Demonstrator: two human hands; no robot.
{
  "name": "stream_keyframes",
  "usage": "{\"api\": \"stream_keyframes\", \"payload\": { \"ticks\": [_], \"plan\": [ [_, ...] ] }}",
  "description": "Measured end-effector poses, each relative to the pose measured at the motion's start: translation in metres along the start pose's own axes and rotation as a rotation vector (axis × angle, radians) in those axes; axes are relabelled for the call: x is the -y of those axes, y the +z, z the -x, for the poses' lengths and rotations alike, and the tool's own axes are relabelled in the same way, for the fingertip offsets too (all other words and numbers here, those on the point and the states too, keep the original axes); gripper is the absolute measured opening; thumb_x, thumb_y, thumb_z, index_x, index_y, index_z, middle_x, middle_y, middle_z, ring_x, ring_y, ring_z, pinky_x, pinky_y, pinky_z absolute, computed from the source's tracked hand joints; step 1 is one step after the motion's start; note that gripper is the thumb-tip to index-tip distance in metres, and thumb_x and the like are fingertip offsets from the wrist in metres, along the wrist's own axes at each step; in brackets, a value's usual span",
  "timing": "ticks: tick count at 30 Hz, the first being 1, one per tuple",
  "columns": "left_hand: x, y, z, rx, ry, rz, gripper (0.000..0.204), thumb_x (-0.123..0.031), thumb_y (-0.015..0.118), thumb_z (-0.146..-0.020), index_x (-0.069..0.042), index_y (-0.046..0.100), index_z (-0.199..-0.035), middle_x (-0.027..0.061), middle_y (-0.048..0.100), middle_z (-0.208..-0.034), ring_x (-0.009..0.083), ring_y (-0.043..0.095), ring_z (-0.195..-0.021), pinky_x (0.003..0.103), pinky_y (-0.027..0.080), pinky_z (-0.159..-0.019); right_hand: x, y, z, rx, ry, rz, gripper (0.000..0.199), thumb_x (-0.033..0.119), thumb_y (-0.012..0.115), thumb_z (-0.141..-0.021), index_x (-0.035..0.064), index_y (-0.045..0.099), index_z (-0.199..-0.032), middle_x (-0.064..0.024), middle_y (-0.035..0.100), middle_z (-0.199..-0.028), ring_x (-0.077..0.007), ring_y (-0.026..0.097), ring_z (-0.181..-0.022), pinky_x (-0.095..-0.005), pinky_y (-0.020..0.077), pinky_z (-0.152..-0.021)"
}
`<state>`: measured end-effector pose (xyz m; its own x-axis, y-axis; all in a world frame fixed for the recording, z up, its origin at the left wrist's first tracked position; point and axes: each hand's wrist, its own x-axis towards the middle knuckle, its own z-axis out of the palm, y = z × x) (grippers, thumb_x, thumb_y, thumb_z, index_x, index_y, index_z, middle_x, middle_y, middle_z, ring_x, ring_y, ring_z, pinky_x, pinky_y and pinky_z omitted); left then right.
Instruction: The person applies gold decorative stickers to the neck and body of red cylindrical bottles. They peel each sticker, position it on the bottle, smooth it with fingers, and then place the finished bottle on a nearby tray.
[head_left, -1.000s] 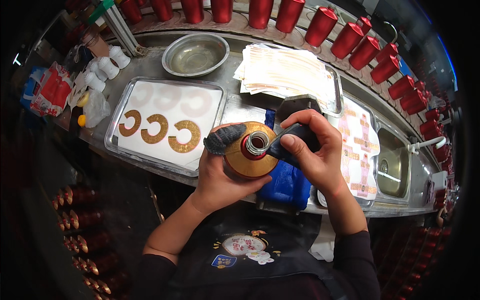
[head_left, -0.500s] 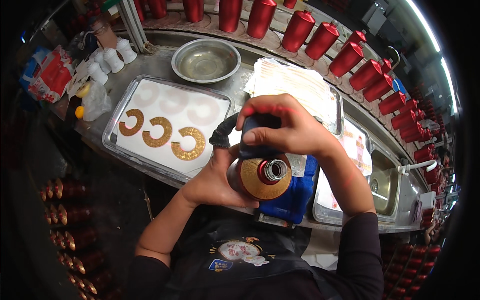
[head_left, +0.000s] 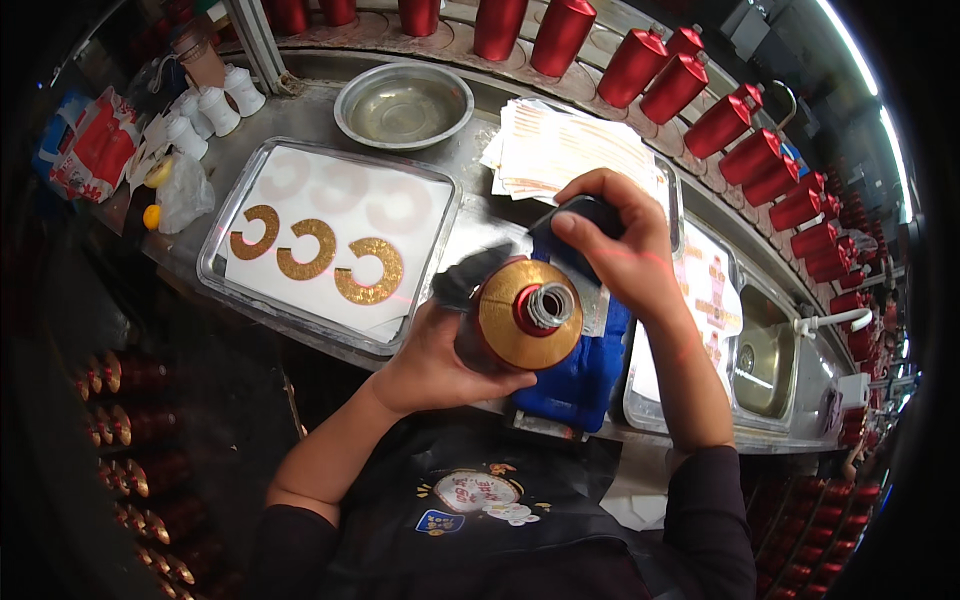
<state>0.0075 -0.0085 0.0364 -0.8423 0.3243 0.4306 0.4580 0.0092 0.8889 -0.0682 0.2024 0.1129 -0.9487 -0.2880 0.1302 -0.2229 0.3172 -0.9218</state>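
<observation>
My left hand [head_left: 435, 355] is wrapped round a red metal bottle [head_left: 550, 345] with a gold ring-shaped covering on its shoulder. The bottle's uncapped threaded neck tilts toward me. A black cover [head_left: 470, 275] sits on a finger or thumb of that hand, blurred by motion. Just right of the bottle and apart from it, my right hand [head_left: 635, 245] grips a dark flat pad [head_left: 572, 243] between thumb and fingers. Under the bottle lies a blue cloth-like cushion [head_left: 580, 385]. To the left, several gold C-shaped decals [head_left: 370, 272] lie on white paper in a metal tray [head_left: 212, 250].
A metal basin [head_left: 405, 105] with liquid stands behind the tray. A stack of printed sheets [head_left: 565, 150] lies beyond my hands. Another tray with sheets [head_left: 710, 290] and a sink [head_left: 765, 350] are at right. Red bottles [head_left: 625, 68] line a conveyor along the back.
My right hand has moved right with the dark pad, away from the bottle's shoulder. The gold shoulder now shows more fully. Bottles on the conveyor have shifted.
</observation>
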Motion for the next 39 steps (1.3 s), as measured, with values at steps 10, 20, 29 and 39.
{"api": "stream_keyframes", "payload": {
  "ticks": [10,20,29,39],
  "plan": [
    [0.021,0.047,0.01,-0.352,0.116,-0.086,0.098,-0.018,0.093,-0.071,0.005,0.036,-0.146,0.0221,0.045,-0.141,0.0342,0.053,-0.129,0.041,0.046,-0.108,0.005,0.012,0.084,-0.23,-0.588,0.421,0.027,-0.004,0.081,-0.068,0.0057,0.074,-0.092,-0.0083,0.067,-0.085,-0.0239,0.062,-0.078,-0.033,0.0496,-0.068],
    [0.029,0.066,-0.002,-0.677,0.073,-0.147,0.1,-0.029,0.095,-0.065,0.001,0.038,-0.142,0.0177,0.05,-0.132,0.0304,0.055,-0.122,0.042,0.045,-0.105,0.017,0.039,0.086,-0.139,-0.844,0.469,0.034,0.002,0.076,-0.065,0.0087,0.075,-0.098,-0.0051,0.066,-0.086,-0.0252,0.062,-0.078,-0.0347,0.0497,-0.067],
    [0.014,0.019,-0.008,-0.232,0.058,-0.343,0.088,-0.025,0.094,-0.067,-0.002,0.047,-0.137,0.0168,0.062,-0.126,0.0279,0.064,-0.114,0.041,0.051,-0.1,0.015,0.019,0.114,0.079,-0.413,0.013,0.022,0.001,0.079,-0.082,0.006,0.074,-0.103,-0.0063,0.066,-0.087,-0.0186,0.066,-0.082,-0.0299,0.0519,-0.071],
    [-0.035,0.07,-0.061,0.058,-0.557,0.215,0.093,-0.036,0.09,-0.074,0.001,0.032,-0.137,0.019,0.061,-0.122,0.0241,0.065,-0.111,0.037,0.054,-0.095,-0.038,-0.026,0.189,-0.143,0.214,-0.099,0.079,0.026,0.086,-0.077,-0.0011,0.053,-0.143,-0.0013,0.06,-0.101,-0.0017,0.041,-0.059,-0.0181,0.0334,-0.054]
  ]
}}
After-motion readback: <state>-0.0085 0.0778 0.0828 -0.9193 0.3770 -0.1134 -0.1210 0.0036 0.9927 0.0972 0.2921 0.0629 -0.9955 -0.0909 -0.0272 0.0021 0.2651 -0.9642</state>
